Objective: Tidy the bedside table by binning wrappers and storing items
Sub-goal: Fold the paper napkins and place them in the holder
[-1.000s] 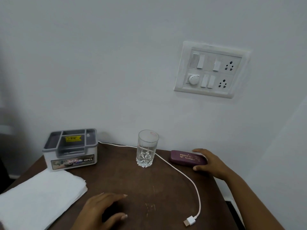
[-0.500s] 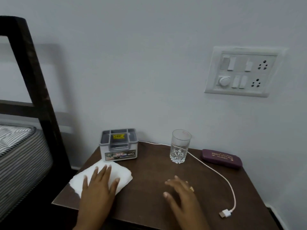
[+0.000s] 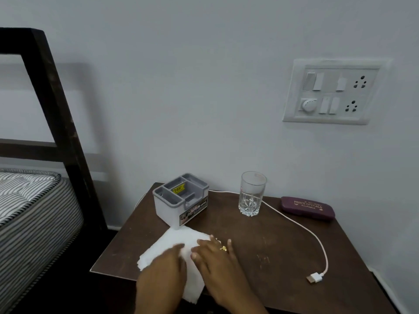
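My left hand (image 3: 162, 266) and right hand (image 3: 218, 257) lie flat, fingers straight, on the napkins (image 3: 172, 240) at the tabletop's (image 3: 260, 234) front left edge. The stack overhangs that edge, so a careless push could spill sheets off. A sweep rightward could snag the cable (image 3: 303, 228) and tip the glass (image 3: 250, 196).

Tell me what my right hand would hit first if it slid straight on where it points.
Likely the grey organiser box, though depth is unclear: the right hand, partly on the napkins, points at its labelled side.
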A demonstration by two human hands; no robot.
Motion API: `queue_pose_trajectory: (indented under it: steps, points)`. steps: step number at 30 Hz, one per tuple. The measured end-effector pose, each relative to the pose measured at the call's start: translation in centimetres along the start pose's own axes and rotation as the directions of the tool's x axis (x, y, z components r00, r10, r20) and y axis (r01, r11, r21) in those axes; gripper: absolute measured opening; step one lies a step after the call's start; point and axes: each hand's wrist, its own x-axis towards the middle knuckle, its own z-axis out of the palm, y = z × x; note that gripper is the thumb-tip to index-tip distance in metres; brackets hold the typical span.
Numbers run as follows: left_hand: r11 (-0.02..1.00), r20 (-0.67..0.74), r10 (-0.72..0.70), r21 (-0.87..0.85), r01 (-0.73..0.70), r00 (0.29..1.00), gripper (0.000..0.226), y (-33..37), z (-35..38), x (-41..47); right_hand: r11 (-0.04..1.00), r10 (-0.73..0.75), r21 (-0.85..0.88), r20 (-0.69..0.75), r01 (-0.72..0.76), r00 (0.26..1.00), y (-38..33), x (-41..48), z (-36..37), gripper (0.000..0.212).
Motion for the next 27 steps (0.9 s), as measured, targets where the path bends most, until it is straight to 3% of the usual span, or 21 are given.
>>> queue_pose_trajectory:
  steps: [2,4,6,8,13,19,21,22,24,26,27]
  points:
    - [0.980,-0.156,-0.080,-0.192,0.050,0.984,0.058,0.0,-1.3,2.0,0.994,0.012,-0.112,-0.026,-0.015,1.000,-0.1,-0.1,-0.6,0.078]
    - [0.935,-0.230,-0.225,-0.324,0.144,0.947,0.100,-0.1,-1.7,4.8,0.975,0.090,-0.205,-0.003,-0.088,0.996,-0.7,0.1,-0.6,0.064]
    - [0.872,-0.154,-0.296,-0.446,0.201,0.943,0.129,0.2,-1.4,7.4,0.966,0.091,-0.239,-0.045,-0.099,0.995,-1.2,0.7,0.2,0.057]
    - [0.848,-0.091,-0.270,-0.493,0.192,0.959,0.137,0.5,-1.0,9.3,0.968,0.100,-0.226,-0.030,-0.104,0.995,-1.7,1.0,0.6,0.055]
    - [0.848,-0.046,-0.194,-0.510,0.144,0.980,0.123,-2.1,-1.1,11.3,0.947,0.122,-0.306,0.069,-0.096,0.990,1.1,-0.3,0.4,0.061]
    - [0.764,0.105,0.067,-0.644,0.017,0.992,0.092,-5.3,-4.0,12.6,0.906,0.190,-0.411,0.178,-0.103,0.965,6.3,-3.3,-4.4,0.063]
    - [0.802,0.146,0.090,-0.597,0.015,0.985,0.117,-6.1,-4.9,12.6,0.911,0.165,-0.408,0.239,-0.055,0.957,7.2,-3.8,-5.3,0.063]
    - [0.867,0.121,0.039,-0.498,0.026,0.992,0.130,-5.9,-5.2,12.4,0.920,0.190,-0.384,0.266,-0.077,0.945,7.3,-4.1,-5.2,0.059]
    - [0.942,-0.081,-0.016,-0.336,-0.012,0.997,0.123,-4.9,-4.6,11.0,0.898,0.279,-0.417,0.296,-0.139,0.914,6.9,-3.9,-5.2,0.054]
    - [0.943,-0.307,0.119,-0.264,-0.205,0.944,0.083,-2.3,-3.3,8.3,0.918,0.247,-0.372,0.271,-0.135,0.930,6.6,-3.8,-5.4,0.061]
    - [0.915,-0.346,0.217,-0.253,-0.313,0.913,0.056,-0.9,-2.3,7.0,0.944,0.161,-0.318,0.221,-0.086,0.962,6.8,-3.7,-5.3,0.069]
